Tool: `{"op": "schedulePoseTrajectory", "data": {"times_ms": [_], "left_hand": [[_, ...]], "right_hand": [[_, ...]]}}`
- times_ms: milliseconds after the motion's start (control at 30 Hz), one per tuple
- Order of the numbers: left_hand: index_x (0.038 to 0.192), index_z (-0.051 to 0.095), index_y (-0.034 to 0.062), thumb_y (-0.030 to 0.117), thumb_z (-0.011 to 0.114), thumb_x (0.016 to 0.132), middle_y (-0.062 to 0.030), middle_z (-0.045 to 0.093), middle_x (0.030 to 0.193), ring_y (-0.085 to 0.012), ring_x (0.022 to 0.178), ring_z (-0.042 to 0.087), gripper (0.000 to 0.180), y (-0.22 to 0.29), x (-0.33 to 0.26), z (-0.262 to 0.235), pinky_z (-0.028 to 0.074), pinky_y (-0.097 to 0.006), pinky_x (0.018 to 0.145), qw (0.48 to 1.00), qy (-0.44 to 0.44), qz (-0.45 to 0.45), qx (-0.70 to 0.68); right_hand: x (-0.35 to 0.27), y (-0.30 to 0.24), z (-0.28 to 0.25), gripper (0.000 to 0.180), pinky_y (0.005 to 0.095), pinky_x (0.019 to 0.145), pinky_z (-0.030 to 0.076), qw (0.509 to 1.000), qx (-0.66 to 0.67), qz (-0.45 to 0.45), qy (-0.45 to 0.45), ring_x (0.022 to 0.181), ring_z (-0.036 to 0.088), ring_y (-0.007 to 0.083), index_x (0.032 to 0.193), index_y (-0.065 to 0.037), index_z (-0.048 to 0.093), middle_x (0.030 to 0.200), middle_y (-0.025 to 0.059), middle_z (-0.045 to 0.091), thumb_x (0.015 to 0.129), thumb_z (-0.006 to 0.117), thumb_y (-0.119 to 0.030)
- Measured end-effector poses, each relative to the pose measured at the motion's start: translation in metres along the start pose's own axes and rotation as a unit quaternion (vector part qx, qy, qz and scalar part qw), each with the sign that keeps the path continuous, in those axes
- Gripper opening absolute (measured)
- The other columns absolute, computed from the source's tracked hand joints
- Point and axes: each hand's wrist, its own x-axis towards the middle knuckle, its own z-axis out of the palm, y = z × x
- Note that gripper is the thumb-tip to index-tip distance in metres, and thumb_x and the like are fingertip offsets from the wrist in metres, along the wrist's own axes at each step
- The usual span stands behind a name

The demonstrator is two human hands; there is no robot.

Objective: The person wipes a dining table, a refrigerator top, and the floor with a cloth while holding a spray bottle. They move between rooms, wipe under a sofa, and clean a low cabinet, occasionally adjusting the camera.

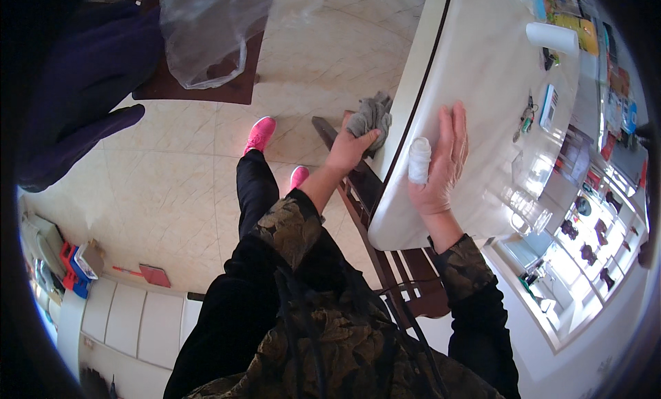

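My left hand grips a crumpled grey cloth just off the table's edge, above the floor. Under my right hand is the pale, glossy table top; the fingers are stretched out and held together, with nothing in them. A white wrapping covers the thumb of that hand. The cloth hangs close to the dark-trimmed side of the table without clearly touching it. Part of my left fingers is hidden behind the cloth.
Beyond my right hand lie keys, a white-and-blue device, a white roll and clear glassware. A brown wooden chair stands against the table. Far left, a clear plastic bag drapes over a brown seat.
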Motion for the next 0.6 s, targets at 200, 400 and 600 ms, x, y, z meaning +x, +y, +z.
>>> {"op": "schedulePoseTrajectory", "data": {"times_ms": [200, 400, 600], "left_hand": [[0.131, 0.043, 0.0029, 0.021, 0.075, 0.090, -0.0091, 0.058, 0.123, -0.0167, 0.116, 0.053, 0.055, -0.004, -0.034, -0.022, 0.044, -0.033, 0.100, 0.983, -0.039, -0.066, 0.166], [0.134, 0.043, 0.0044, 0.025, 0.079, 0.087, -0.0136, 0.061, 0.120, -0.0201, 0.113, 0.056, 0.063, -0.015, -0.032, -0.020, 0.046, -0.036, 0.098, 0.983, -0.020, -0.004, 0.184], [0.127, 0.045, 0.0040, 0.018, 0.077, 0.089, -0.0086, 0.059, 0.121, -0.0194, 0.114, 0.057, 0.052, 0.039, 0.041, 0.016, 0.048, -0.034, 0.098, 0.999, -0.011, -0.039, 0.000]], "right_hand": [[0.000, 0.000, -0.001, 0.064, 0.0508, 0.116, 0.027, 1.000, -0.008, -0.006, -0.004, 0.142, 0.036, 0.0415, 0.148, -0.002, 0.040, 0.156, 0.0244, 0.034, 0.097, 0.056, -0.037], [-0.001, -0.001, -0.003, 0.068, 0.0517, 0.118, 0.025, 1.000, -0.013, 0.013, -0.020, 0.145, 0.033, 0.0418, 0.149, -0.002, 0.038, 0.158, 0.0250, 0.032, 0.094, 0.058, -0.036], [0.002, -0.006, -0.008, 0.064, 0.0525, 0.119, 0.022, 1.000, 0.002, 0.021, -0.018, 0.146, 0.031, 0.0427, 0.149, 0.001, 0.037, 0.156, 0.0277, 0.033, 0.099, 0.048, -0.038]]}}
